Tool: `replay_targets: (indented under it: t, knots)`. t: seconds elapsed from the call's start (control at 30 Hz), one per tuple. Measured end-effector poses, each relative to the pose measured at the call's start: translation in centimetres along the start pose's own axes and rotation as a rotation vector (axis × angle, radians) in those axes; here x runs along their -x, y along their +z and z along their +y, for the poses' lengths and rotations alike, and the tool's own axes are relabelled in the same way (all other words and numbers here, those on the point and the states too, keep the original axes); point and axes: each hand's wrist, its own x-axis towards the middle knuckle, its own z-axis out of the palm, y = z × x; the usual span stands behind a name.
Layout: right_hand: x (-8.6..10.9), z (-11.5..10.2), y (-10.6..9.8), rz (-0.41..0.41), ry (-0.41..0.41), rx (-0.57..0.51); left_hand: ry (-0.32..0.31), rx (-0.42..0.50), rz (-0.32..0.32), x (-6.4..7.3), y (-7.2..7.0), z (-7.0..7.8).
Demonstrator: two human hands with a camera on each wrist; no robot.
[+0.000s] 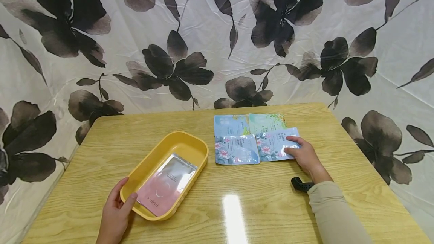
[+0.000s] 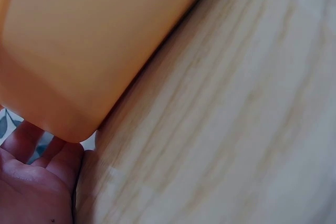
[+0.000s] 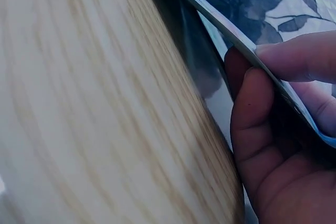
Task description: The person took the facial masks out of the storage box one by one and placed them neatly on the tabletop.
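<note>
My left hand grips the near left corner of a yellow plastic basket, thumb over the rim and fingers outside the wall. Inside the basket lies a pink-and-silver face mask sachet marked PMPM. At the right, my right hand pinches the right edge of a blue flowered face mask sachet. The right wrist view shows this sachet's edge between thumb and fingers, tilted up off the wooden table. Beside it lies a matching blue flowered sachet.
Behind the flowered sachets lie a plain blue sachet and a green one, near the far edge of the wooden table. A floral cloth hangs behind the table. A black strap device sits at my right wrist.
</note>
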Motion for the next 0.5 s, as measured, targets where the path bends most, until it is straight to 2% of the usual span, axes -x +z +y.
replay_targets:
  t: [0.33,0.5]
  knots:
    - [0.16,0.08,0.32,-0.022,-0.01,-0.012,0.0,-0.008,0.007,0.03,0.06,0.09]
    - [0.15,-0.04,0.38,-0.039,-0.022,0.016,-0.001,-0.006,0.012,0.07,0.08,0.16]
